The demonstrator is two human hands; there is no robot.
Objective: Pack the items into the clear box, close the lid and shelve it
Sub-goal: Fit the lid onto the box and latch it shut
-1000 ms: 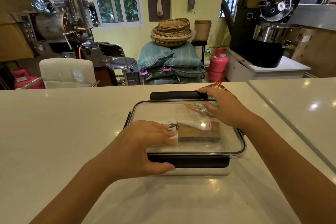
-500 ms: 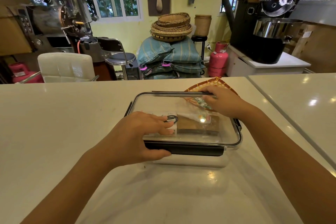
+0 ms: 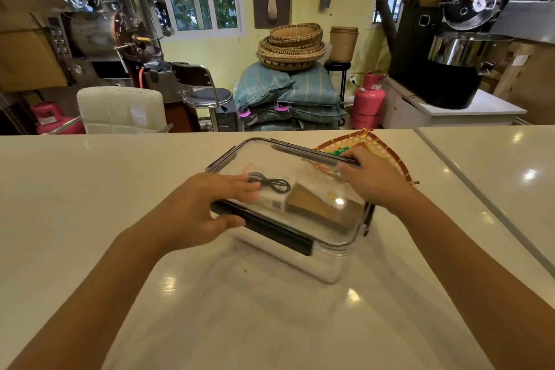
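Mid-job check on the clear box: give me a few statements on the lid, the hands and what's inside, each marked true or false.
1. The lid is on the clear box. True.
2. The left hand rests on the near black latch. True.
3. The right hand lies flat on the counter. False: it is at the lid's far edge.
4. The box is empty. False: a black cable, a white carton and a brown packet show through the lid.
5. A woven tray lies behind the box. True.

Both hands, left hand (image 3: 207, 207) and right hand (image 3: 372, 180), grip the lidded clear box (image 3: 300, 219).
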